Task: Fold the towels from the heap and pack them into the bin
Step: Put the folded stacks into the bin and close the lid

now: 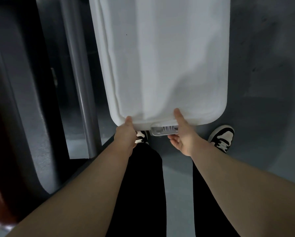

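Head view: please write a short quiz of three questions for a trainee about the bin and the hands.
1. True or false: the left hand and the right hand both hold the near rim of the white bin.
2. What sits under the rim by the right hand? A) grey latch B) red cup C) scissors
3. Which hand is nearer a bin corner?
Key: 1 true; 2 A; 3 left.

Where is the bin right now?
Head view, upper middle: the white bin lies just ahead of the shoes, a grey panel to its left. The left hand and right hand both grip its near edge.
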Motion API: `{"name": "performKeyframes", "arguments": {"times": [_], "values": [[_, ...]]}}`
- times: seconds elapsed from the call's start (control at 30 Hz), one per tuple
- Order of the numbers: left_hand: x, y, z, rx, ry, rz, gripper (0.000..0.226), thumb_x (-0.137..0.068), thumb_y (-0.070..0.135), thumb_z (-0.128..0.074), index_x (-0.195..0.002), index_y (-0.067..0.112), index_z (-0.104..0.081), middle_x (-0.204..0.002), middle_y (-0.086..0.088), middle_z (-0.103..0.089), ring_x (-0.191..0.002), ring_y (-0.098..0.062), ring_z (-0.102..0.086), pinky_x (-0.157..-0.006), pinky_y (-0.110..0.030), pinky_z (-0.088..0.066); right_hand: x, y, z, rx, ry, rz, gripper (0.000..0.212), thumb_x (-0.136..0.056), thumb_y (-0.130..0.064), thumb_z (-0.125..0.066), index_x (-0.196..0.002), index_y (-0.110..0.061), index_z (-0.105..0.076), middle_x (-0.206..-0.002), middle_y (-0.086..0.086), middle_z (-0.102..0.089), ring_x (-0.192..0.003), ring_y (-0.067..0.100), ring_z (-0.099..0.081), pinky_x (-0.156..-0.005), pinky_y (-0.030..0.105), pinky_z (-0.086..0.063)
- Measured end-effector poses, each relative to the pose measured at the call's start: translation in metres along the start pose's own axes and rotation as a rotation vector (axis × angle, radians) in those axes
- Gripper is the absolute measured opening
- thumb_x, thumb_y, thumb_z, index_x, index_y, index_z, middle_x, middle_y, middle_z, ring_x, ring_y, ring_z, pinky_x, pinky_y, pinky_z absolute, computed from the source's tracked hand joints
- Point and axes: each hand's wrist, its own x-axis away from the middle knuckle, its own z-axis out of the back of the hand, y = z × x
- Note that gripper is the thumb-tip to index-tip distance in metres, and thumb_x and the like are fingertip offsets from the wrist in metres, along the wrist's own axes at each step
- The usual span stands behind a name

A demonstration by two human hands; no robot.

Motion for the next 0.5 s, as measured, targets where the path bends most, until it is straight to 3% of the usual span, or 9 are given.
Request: {"name": "performKeyframes", "arguments": {"times": [0.13, 0.2, 0.37, 0.5], "values": [[-0.002, -0.001, 0.002, -0.002, 0.000, -0.002, 0.062, -0.088, 0.069, -0.046, -0.124, 0.022, -0.060, -0.111, -0.007, -0.068, -0.093, -0.023, -0.064, -0.071, -0.035, -0.051, 0.006, -0.002, 0.003, -0.027, 0.022, -0.002, 0.041, -0.081, -0.061, -0.080, -0.100, -0.028, -0.065, -0.081, -0.002, -0.060, -0.064, 0.011, -0.056, -0.059, 0.024, -0.051], [-0.003, -0.001, 0.002, 0.005, -0.010, 0.004, 0.059, -0.090, 0.068, -0.047, -0.124, 0.021, -0.061, -0.106, -0.006, -0.066, -0.086, -0.022, -0.061, -0.069, -0.034, -0.050, 0.007, -0.003, 0.001, -0.097, 0.031, -0.013, 0.033, -0.083, -0.047, -0.085, -0.097, -0.024, -0.066, -0.076, -0.002, -0.060, -0.060, 0.009, -0.057, -0.048, 0.019, -0.049], [-0.004, -0.002, 0.001, 0.002, -0.012, -0.023, 0.063, -0.088, 0.068, -0.045, -0.123, 0.019, -0.061, -0.094, -0.004, -0.061, -0.077, -0.021, -0.057, -0.078, -0.036, -0.055, 0.011, -0.006, -0.005, -0.224, 0.057, -0.022, 0.023, -0.085, -0.031, -0.086, -0.093, -0.018, -0.068, -0.076, -0.002, -0.065, -0.057, 0.005, -0.060, -0.045, 0.015, -0.049], [-0.002, -0.001, 0.001, -0.014, -0.014, -0.038, 0.054, -0.094, 0.064, -0.047, -0.115, 0.017, -0.062, -0.089, -0.005, -0.063, -0.072, -0.021, -0.058, -0.071, -0.033, -0.052, 0.016, -0.009, -0.011, -0.290, 0.085, -0.016, 0.019, -0.089, -0.025, -0.083, -0.095, -0.014, -0.068, -0.067, -0.002, -0.065, -0.063, 0.005, -0.062, -0.047, 0.015, -0.052]]}}
